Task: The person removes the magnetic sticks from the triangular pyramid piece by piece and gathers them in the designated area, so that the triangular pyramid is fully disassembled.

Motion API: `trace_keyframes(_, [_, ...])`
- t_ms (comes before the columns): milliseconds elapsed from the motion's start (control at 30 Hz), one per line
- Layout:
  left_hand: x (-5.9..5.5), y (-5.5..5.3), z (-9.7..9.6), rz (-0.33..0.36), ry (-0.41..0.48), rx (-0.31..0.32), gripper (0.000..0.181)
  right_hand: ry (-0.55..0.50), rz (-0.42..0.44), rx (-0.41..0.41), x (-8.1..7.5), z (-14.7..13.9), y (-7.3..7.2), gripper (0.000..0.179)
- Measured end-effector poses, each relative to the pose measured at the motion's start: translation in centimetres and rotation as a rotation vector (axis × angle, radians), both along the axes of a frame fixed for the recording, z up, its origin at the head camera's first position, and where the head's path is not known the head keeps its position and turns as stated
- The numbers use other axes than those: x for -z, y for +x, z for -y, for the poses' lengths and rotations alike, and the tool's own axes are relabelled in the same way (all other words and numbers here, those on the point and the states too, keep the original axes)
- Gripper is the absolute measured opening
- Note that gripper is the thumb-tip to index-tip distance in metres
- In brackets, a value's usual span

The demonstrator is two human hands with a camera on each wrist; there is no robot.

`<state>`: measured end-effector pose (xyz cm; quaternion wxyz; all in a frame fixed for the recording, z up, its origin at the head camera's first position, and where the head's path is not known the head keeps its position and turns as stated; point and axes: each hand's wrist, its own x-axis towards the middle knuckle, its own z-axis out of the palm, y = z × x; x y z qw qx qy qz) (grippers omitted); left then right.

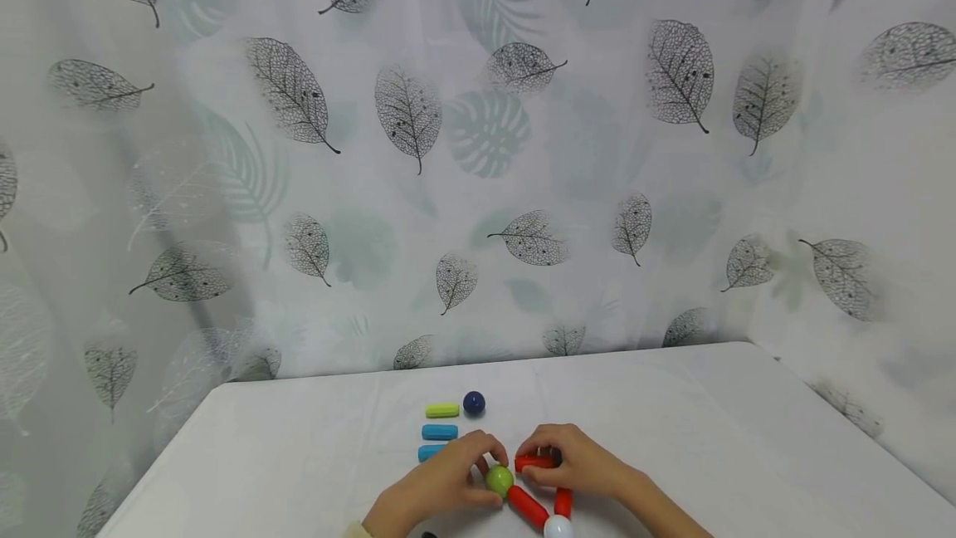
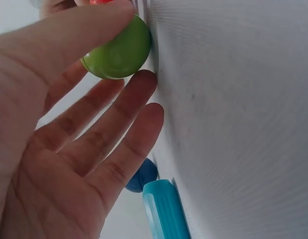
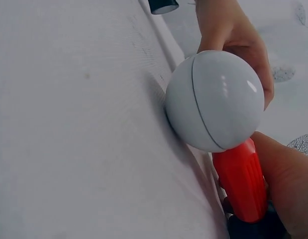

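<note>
While your left hand (image 1: 444,481) holds the green ball (image 1: 499,481), your right hand (image 1: 581,461) pinches the upper red rod (image 1: 534,462).
On your left, thumb and forefinger curl about the ball, the other fingers spread loosely beside it; on your right, fingers and thumb bend closely over the rod, which lies just beside the green ball, though you cannot tell whether they touch. A slanting red rod (image 1: 528,507) runs from the green ball down to the white ball (image 1: 558,527), and a short red rod (image 1: 563,503) leads from there to a dark ball (image 3: 251,230), partly hidden under your right hand. Beyond your left hand, on the white table (image 1: 709,422), are two blue rods (image 1: 440,432), a yellow-green rod (image 1: 442,411) and a navy ball (image 1: 474,403).
</note>
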<state>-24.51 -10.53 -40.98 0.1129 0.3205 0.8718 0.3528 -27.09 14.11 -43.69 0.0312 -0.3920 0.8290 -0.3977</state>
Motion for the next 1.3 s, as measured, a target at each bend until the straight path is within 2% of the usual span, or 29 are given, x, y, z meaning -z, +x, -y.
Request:
trace_keyframes(167, [0.0,-0.1,-0.1,0.02,0.005,0.004,0.033,0.007,-0.024,0.006,-0.3,-0.2,0.0,0.021])
trace_keyframes(333, [0.0,0.0,-0.1,0.01,0.0,0.016,0.031,-0.045,-0.116,0.021,-0.6,-0.4,-0.2,0.014])
trace_keyframes(500, [0.0,0.1,-0.2,-0.004,-0.007,-0.006,0.03,-0.123,-0.187,-0.029,-1.2,-0.2,-0.3,0.011])
trace_keyframes(733, [0.2,0.2,-0.2,-0.021,-0.013,-0.051,0.028,-0.118,-0.072,-0.169,-1.8,-0.2,0.1,0.01])
trace_keyframes(900, [0.4,0.1,-0.2,-0.021,-0.009,-0.059,0.028,-0.077,-0.007,-0.268,-2.0,-0.2,0.3,0.009])
trace_keyframes(1100, [0.4,0.0,-0.1,-0.003,-0.006,-0.043,0.028,-0.018,0.03,-0.252,-2.3,-0.5,0.4,0.012])
trace_keyframes(1300, [0.5,-0.2,0.1,0.018,0.003,-0.036,0.029,-0.021,0.009,-0.225,-2.0,-0.4,0.4,0.009])
